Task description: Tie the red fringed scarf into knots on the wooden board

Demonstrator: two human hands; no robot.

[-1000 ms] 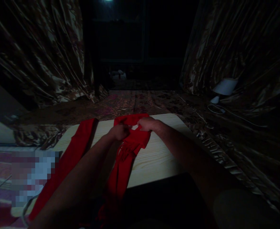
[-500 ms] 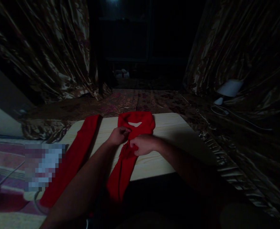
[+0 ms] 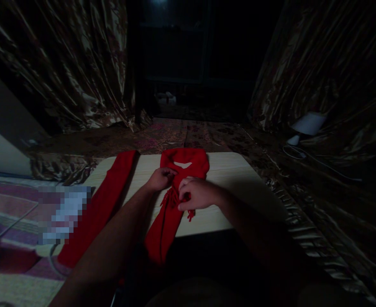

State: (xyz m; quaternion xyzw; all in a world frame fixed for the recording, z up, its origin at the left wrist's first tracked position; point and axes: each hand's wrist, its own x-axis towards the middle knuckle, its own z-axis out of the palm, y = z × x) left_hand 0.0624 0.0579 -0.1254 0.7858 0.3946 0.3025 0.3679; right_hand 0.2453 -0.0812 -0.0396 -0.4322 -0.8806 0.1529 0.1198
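Observation:
A red fringed scarf [image 3: 167, 217] lies on a pale wooden table [image 3: 226, 170], looped at the far end around a small gap of bare wood. One long part [image 3: 101, 209] runs down the left side and off the near edge. My left hand [image 3: 160, 178] is closed, pinching the scarf just below the loop. My right hand [image 3: 196, 195] is closed on the fringed end beside it, with tassels showing under the fingers. Both hands almost touch.
The room is dark. Shiny patterned curtains [image 3: 56, 72] hang left and right, and patterned fabric covers the floor beyond the table. A white lamp [image 3: 306, 125] with a cord [image 3: 295, 151] lies at the right. A striped cloth [image 3: 8, 209] sits at the left.
My right hand came back from the loop's far edge to the fringed end and pulled it toward me. The loop now lies flat with a gap in it. My left hand stayed put.

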